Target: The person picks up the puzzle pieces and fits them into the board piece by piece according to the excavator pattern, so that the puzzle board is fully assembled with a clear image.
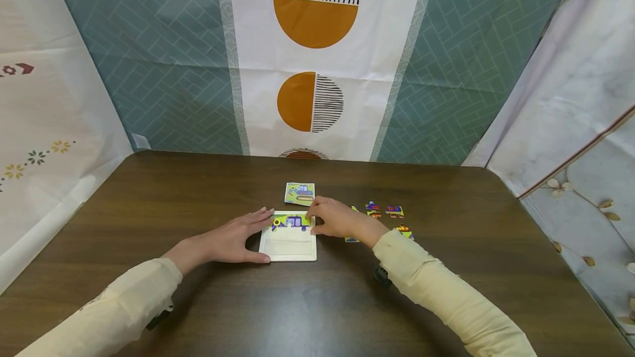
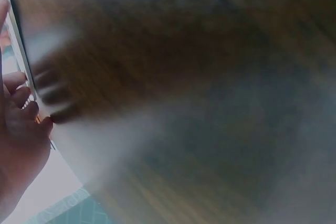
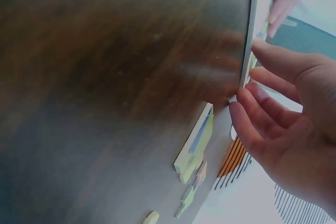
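A white puzzle tray point(image 1: 289, 249) lies on the table, its upper part filled with puzzle pieces point(image 1: 290, 222) in yellow-green and purple that show part of a vehicle. My left hand point(image 1: 230, 238) rests on the tray's left side, fingers stretched toward the top corner and thumb along the bottom corner. At the upper right corner, my right hand point(image 1: 342, 218) pinches a puzzle piece point(image 3: 254, 62) between thumb and index finger, right at the tray's rim. The fingers mostly cover that piece in the head view.
Just beyond the tray lies a picture card point(image 1: 300, 194) of an excavator. Several loose puzzle pieces point(image 1: 394, 211) are spread to the right, partly behind the right wrist. Patterned cloth point(image 1: 317, 59) hangs behind the dark wooden table point(image 1: 208, 302).
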`<state>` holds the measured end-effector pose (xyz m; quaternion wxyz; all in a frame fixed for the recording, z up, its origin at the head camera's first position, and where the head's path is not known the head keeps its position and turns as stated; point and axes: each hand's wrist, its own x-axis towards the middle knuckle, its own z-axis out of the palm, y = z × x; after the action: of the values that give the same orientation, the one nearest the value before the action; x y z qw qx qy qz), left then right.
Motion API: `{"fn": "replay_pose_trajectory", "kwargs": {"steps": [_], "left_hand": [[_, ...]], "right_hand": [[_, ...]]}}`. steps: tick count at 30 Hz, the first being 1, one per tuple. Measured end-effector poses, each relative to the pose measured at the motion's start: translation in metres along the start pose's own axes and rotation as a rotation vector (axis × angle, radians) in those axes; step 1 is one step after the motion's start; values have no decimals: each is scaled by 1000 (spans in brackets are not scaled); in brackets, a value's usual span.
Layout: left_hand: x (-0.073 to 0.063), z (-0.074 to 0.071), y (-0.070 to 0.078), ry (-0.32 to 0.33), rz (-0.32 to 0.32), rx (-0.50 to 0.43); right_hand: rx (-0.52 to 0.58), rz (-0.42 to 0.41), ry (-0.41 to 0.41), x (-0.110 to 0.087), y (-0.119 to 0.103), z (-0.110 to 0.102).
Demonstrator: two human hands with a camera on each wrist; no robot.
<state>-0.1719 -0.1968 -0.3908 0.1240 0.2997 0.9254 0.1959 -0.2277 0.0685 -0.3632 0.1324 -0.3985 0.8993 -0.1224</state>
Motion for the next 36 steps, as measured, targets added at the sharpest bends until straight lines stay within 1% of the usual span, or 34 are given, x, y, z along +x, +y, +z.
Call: {"fn": "replay_pose_trajectory", "kwargs": {"steps": [5, 10, 14, 20, 23, 26, 29, 36], "left_hand": [[-1, 2, -1, -4, -18, -12], [-2, 3, -2, 13, -14, -18], [-2, 4, -3, 23, -10, -16], [-1, 4, -4, 28, -8, -21], [-1, 4, -4, 25, -12, -25], [-1, 4, -4, 21, -10, -27], [-1, 4, -5, 19, -3, -24], [0, 5, -5, 14, 1, -25]], "right_hand": [[72, -16, 3, -4, 2, -3], [82, -14, 15, -6, 4, -7], [103, 7, 48, -9, 10, -10], [130, 49, 131, -16, 25, -18], [136, 71, 156, -20, 33, -20], [151, 102, 161, -23, 41, -20], [195, 132, 158, -27, 50, -19], [271, 163, 172, -34, 69, -18]]}}
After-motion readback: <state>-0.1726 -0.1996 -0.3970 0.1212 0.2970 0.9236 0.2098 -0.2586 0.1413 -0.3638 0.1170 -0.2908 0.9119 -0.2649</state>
